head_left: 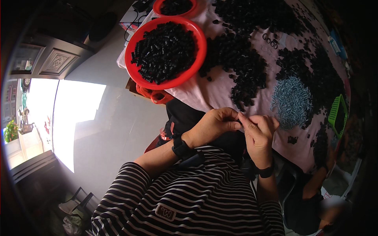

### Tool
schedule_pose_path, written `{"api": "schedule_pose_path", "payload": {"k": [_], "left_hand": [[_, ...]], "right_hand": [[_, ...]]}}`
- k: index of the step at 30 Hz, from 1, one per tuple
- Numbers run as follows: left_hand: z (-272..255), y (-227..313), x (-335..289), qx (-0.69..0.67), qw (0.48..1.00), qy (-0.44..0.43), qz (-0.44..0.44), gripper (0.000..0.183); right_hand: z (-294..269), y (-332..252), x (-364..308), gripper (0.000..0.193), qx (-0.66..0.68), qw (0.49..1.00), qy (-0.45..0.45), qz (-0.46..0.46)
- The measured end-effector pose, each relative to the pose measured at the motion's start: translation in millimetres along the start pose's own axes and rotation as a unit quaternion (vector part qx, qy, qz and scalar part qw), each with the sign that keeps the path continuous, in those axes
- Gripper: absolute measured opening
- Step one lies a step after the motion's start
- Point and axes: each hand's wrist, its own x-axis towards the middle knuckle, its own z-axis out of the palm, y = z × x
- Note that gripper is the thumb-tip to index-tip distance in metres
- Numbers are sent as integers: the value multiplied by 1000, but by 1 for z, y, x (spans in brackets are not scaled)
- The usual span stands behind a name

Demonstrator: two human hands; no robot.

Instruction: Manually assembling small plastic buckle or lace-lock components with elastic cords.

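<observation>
Left hand [214, 125] & right hand [258, 131] pinch a small black part [241, 123] between fingertips (narrow grip), so better keep it aligned; screw pile [291, 101] at 2 o'clock.

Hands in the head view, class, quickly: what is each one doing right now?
Left hand: fingers pinched shut at the right hand's fingertips; anything held is hidden.
Right hand: fingers curled shut, pinching toward the left; contents cannot be told.
</observation>
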Motion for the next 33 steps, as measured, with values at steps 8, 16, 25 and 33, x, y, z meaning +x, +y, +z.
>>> {"api": "schedule_pose_path", "payload": {"k": [8,16,25,33], "left_hand": [[-3,3,-3,-16,1000,-4,-19,32],[-4,4,-2,41,999,-18,-2,31],[-4,3,-2,25,1000,-13,5,30],[-4,4,-6,104,989,-94,45,27]], "right_hand": [[10,4,-5,36,92,994,26,57],[4,-1,-1,41,0,1000,-6,-30],[10,3,-10,34,74,996,19,46],[36,43,-12,16,94,980,59,167]]}}
